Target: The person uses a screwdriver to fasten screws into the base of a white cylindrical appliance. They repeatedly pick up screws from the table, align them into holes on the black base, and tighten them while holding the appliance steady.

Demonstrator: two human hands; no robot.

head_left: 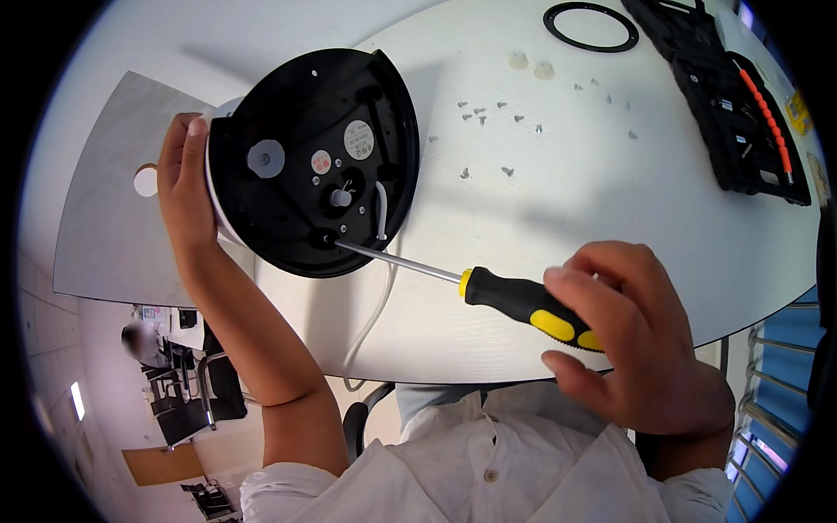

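My left hand (185,179) is closed on the side of a round white appliance, which is tipped so its black underside (288,105) faces me. That underside has recessed screw holes, round stickers and a pale cord. In my right hand (632,340) is a screwdriver (506,292) with a black and yellow handle; my fingers curl around the handle's rear end. The tip of its long metal shaft reaches a recessed hole (326,237) low on the underside. Whether it sits in a screw head is too small to tell.
Several small screws (482,120) lie scattered on the white table (540,218). A black ring (558,35) rests at the far edge. An open black tool case (706,113) with an orange flexible shaft (767,122) stands at the right. A white power cord (370,322) hangs over the near edge.
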